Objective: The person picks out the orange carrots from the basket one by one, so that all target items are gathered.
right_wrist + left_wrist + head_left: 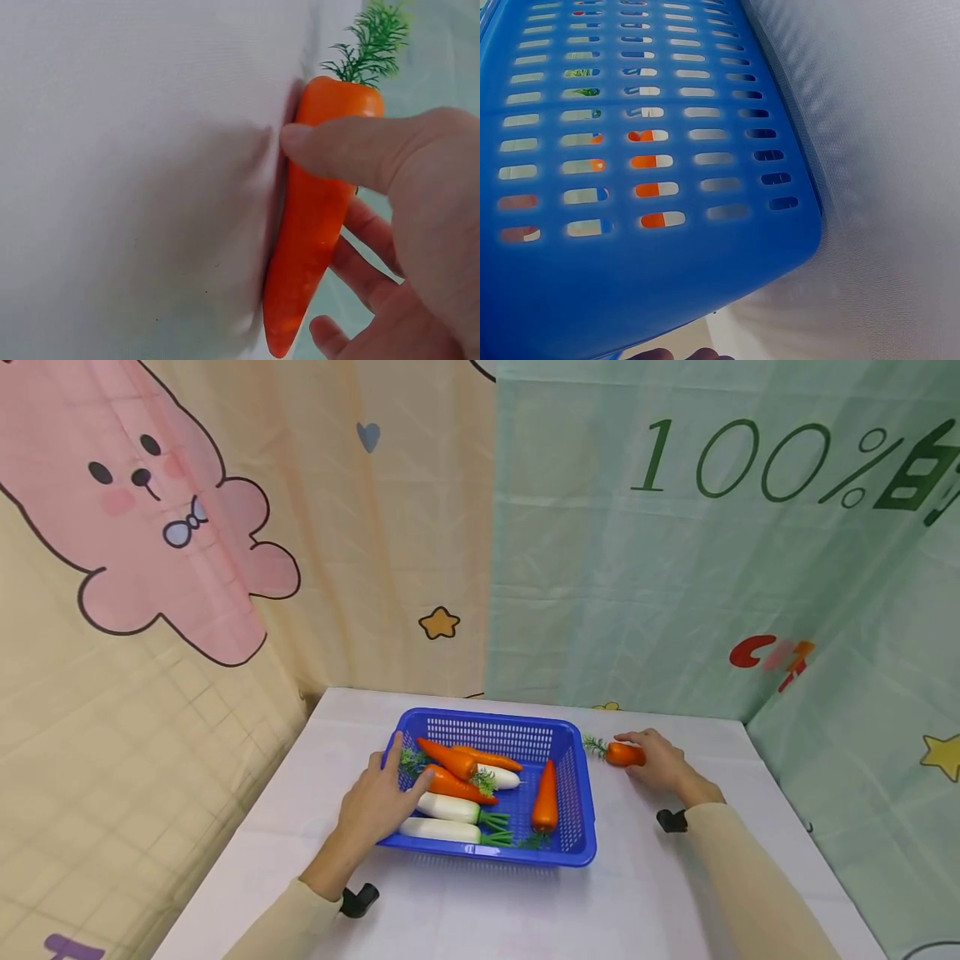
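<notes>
A blue basket (510, 853) holds several carrots (545, 797) and several white radishes (442, 831). My left hand (375, 802) lies at the basket's left side, fingers over the rim; in the left wrist view the basket's slotted wall (615, 270) fills much of the picture, fingertips (702, 354) at the bottom edge. Right of the basket, a carrot with green leaves (624, 754) lies on the table, pinched by my right hand (663, 767). The right wrist view shows the thumb across the upper part of that carrot (304, 247), other fingers behind it.
A white cloth covers the table (480, 914). Printed curtains (390, 568) hang behind it and at both sides. Black wrist devices (360, 901) sit by both sleeves.
</notes>
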Motion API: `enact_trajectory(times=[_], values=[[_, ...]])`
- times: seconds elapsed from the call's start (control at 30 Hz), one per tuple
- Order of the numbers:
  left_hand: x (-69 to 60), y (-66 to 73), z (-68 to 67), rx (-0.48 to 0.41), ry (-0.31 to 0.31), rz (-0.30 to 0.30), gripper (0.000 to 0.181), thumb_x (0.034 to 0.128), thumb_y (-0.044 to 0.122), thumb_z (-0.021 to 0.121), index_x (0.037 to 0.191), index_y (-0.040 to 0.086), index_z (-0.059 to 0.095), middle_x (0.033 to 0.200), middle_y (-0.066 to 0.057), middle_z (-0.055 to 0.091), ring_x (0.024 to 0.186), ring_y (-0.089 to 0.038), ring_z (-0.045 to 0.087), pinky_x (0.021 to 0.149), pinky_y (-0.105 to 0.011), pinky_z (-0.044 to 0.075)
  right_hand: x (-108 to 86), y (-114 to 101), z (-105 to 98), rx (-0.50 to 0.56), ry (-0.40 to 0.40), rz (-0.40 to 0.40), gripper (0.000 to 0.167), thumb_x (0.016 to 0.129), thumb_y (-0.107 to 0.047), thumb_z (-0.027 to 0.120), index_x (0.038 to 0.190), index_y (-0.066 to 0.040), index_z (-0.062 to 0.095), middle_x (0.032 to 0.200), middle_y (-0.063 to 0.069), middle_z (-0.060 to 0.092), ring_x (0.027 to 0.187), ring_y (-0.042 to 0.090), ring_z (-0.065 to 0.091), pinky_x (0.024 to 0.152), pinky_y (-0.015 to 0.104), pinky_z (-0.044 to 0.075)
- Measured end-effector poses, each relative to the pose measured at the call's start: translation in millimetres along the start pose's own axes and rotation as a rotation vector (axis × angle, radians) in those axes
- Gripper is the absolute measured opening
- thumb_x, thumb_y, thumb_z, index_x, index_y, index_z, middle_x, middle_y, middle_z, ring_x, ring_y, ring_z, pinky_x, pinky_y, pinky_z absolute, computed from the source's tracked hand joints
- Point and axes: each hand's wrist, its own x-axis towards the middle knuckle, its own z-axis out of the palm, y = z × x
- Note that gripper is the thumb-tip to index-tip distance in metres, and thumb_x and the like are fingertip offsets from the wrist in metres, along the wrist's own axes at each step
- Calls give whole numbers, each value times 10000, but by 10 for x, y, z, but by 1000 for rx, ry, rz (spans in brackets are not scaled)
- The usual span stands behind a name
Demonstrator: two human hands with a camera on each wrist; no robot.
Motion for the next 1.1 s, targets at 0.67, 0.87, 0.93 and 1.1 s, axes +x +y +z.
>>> enact_trajectory(times=[0.67, 0.87, 0.93, 1.1], values=[[-13, 7, -4, -22, 11, 18, 1022, 1133, 692, 615, 1869, 98, 229, 1673, -403, 519, 1249, -560, 751, 952, -675, 709, -87, -448, -139, 49, 135, -132, 625, 1044, -61, 736, 1659, -86, 630, 1667, 331, 548, 1549, 588, 529, 1245, 927, 381], [-44, 20, -43, -77, 35, -8, 922, 1145, 616, 611, 1851, 103, 314, 1757, -364, 458, 1435, -603, 676, 1070, -773, 642, -46, -779, -224, 13, 167, -236, 618, 1026, -44, 703, 1639, -104, 656, 1655, 302, 581, 1528, 539, 559, 1235, 861, 467], [-56, 17, -57, -77, 45, -15, 903, 1144, 604, 612, 1842, 101, 340, 1760, -356, 457, 1437, -598, 673, 1070, -778, 639, -14, -889, -237, -1, 172, -272, 600, 1038, -43, 712, 1634, -96, 661, 1650, 291, 595, 1528, 528, 566, 1232, 838, 484], [-90, -6, -84, -72, 8, 3, 935, 1143, 605, 625, 1854, 96, 292, 1771, -370, 439, 1454, -615, 656, 1069, -785, 637, 23, -1155, -258, -23, 167, -308, 572, 1055, -56, 739, 1621, -99, 672, 1629, 263, 624, 1521, 502, 574, 1261, 796, 487]])
